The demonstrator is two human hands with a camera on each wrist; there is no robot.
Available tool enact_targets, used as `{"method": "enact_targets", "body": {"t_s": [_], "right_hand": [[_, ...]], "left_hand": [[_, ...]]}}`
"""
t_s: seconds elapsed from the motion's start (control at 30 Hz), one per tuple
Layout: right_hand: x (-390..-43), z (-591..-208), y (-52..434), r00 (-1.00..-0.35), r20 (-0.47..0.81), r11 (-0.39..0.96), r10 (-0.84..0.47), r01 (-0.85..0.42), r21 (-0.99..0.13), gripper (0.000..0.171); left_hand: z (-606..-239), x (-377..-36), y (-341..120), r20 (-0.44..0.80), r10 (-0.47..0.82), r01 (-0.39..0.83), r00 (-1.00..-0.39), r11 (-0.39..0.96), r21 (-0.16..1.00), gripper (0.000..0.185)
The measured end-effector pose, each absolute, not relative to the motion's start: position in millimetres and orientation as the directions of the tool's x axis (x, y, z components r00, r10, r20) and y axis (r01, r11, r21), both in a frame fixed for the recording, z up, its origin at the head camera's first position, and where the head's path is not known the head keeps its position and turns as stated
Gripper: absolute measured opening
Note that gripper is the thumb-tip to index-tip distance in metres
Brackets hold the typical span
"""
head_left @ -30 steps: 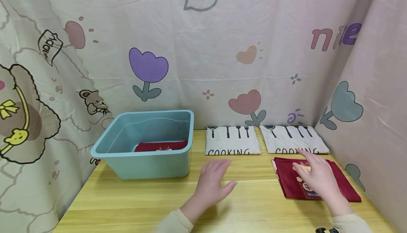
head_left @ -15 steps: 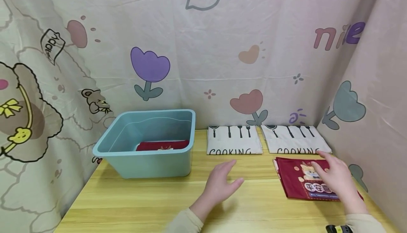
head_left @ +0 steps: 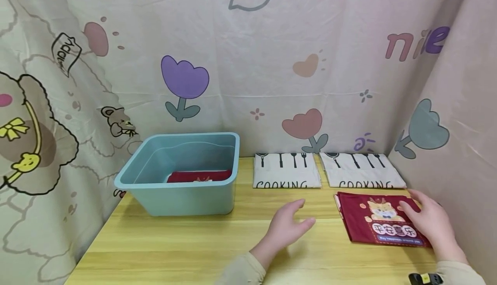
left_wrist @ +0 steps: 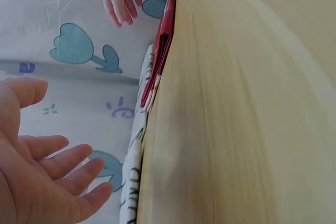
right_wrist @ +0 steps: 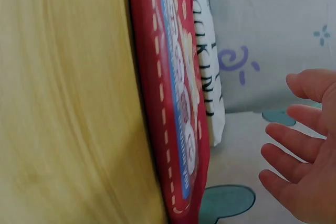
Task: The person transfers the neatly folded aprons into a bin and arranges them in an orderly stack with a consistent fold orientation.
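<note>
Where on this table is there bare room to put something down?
The near wooden table in front of the blue bin is bare, up to the left hand. The right side is crowded: two white cooking cloths and the red cloth under the right hand.

A: Both arms came in wearing pale cream sleeves, soft knit by the look of it, cuffs ending right at the wrists.

B: Bare left hand (head_left: 289,226) and bare right hand (head_left: 431,222), no rings or gloves. And a small black wrist device (head_left: 425,278) with a yellow mark sat on the right cuff.
</note>
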State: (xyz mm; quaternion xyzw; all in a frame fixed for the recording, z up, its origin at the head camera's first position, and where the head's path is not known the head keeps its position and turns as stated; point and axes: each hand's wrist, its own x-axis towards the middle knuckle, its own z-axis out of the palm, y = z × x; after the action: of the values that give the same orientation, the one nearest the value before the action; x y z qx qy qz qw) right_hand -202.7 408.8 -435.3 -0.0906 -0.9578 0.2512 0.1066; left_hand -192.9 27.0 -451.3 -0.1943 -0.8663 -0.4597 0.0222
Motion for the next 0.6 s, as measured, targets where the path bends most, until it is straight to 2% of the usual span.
{"method": "enact_targets", "body": {"t_s": [0.27, 0.6], "right_hand": [[-202, -444, 425, -0.965, 0.107, 0.838, 0.241, 0.151, -0.525, 0.071], [-202, -448, 441, -0.965, 0.056, 0.835, 0.257, 0.192, -0.515, 0.071]], "left_hand": [[-456, -192, 56, 0.168, 0.324, 0.301, -0.931, 0.423, 0.855, 0.06], [-459, -189, 88, 0.043, 0.29, 0.112, -0.956, 0.225, 0.968, 0.054]]}}
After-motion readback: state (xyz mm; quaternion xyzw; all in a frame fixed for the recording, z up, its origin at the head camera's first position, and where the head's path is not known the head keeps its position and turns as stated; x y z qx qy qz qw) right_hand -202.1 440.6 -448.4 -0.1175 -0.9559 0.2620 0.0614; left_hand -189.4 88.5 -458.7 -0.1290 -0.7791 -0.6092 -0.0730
